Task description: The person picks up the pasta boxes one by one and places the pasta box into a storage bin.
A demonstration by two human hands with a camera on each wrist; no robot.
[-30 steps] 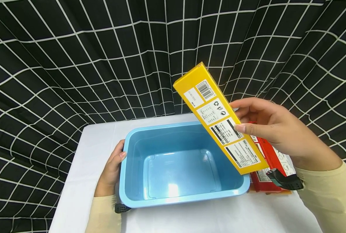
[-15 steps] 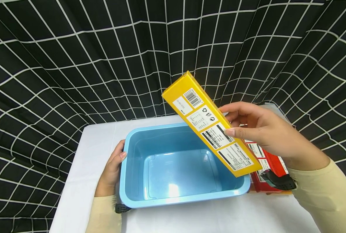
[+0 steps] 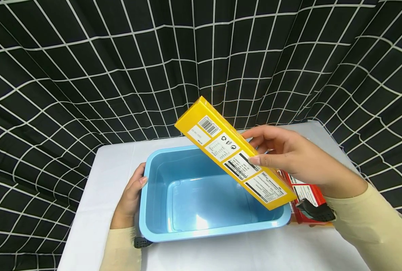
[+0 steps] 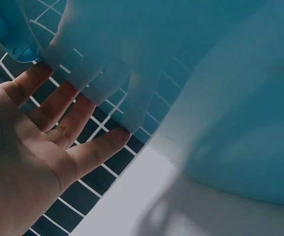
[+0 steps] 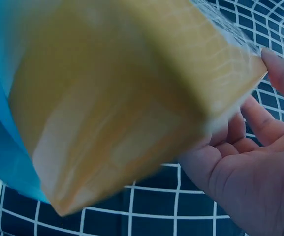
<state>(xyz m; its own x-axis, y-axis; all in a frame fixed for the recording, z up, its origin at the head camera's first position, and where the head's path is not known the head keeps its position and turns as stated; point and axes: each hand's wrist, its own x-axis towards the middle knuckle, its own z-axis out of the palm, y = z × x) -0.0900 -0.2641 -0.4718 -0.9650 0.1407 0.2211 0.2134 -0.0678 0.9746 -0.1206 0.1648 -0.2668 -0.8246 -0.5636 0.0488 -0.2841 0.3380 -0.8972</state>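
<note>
Head view: R hand (image 3: 285,154) pinches tilted yellow carton (image 3: 235,152) above blue tub (image 3: 218,234), red box (image 3: 305,192) partly hidden behind. L wrist cam alone shows L hand (image 4: 41,150) w/ fingers straight-ish, spread, touching tub; R wrist cam adds carton's end, blurry.

Left forearm (image 3: 121,248), in a cream sleeve (image 3: 119,237), rises from the lower edge. Left hand (image 3: 129,197) at its end, grip firm-looking, thumb (image 3: 142,181) on the side opposite the fingers (image 4: 110,143). Left wrist view: palm visible, 4 digits extended, slightly apart. Right forearm (image 3: 367,222), cream sleeve too, slants in from lower right. Right hand (image 3: 285,158) sits higher than the left, pinching. Right thumb (image 3: 268,160) points leftward; index finger (image 3: 260,131) reaches beyond it, other fingers curled below.
</note>
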